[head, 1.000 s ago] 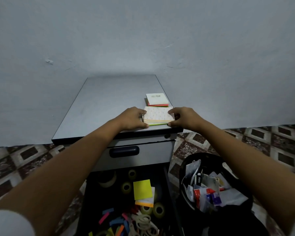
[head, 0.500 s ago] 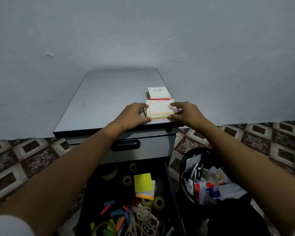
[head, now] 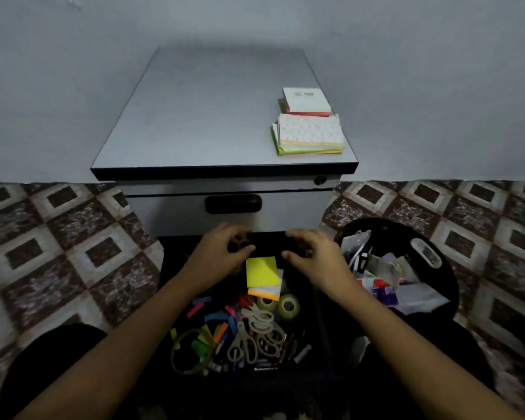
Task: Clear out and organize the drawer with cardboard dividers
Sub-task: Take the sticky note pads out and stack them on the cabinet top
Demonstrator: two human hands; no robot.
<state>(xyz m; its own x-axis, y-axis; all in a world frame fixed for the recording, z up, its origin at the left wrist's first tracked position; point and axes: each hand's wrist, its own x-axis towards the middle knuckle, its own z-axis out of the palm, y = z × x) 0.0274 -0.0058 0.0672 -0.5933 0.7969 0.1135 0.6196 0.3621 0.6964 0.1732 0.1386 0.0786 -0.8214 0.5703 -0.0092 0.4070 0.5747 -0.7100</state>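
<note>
Grey laminate tops the low cabinet (head: 212, 116) against the wall, and near its front right corner lies a thick stack of note paper (head: 309, 134) with a dotted top sheet and coloured edges. Just behind it, touching or nearly so, is a smaller white note pad (head: 306, 101) with a red base. Below the top, an upper drawer with a black recessed handle (head: 233, 204) is closed, while the open drawer (head: 176, 256) beneath it juts toward the person, dark inside. Both hands reach into its far end. The left hand (head: 215, 256) has its fingers and thumb curled round a small brownish roll of tape (head: 239, 242), which is blurred. The right hand (head: 315, 256) hovers beside it with fingers bent and thumb apart from them, and whether it holds anything cannot be told against the dark. Between the two wrists lies a yellow sticky-note pad (head: 262, 271) on top of a white and orange pad. Nearer the person are two clear tape rolls (head: 288, 306), pale scissors (head: 255, 331), loose coloured paper flags (head: 215, 322) and small pens. A black bin (head: 446, 268) holding crumpled papers and packets stands on the patterned floor tiles (head: 58, 247) just right of the drawer.
</note>
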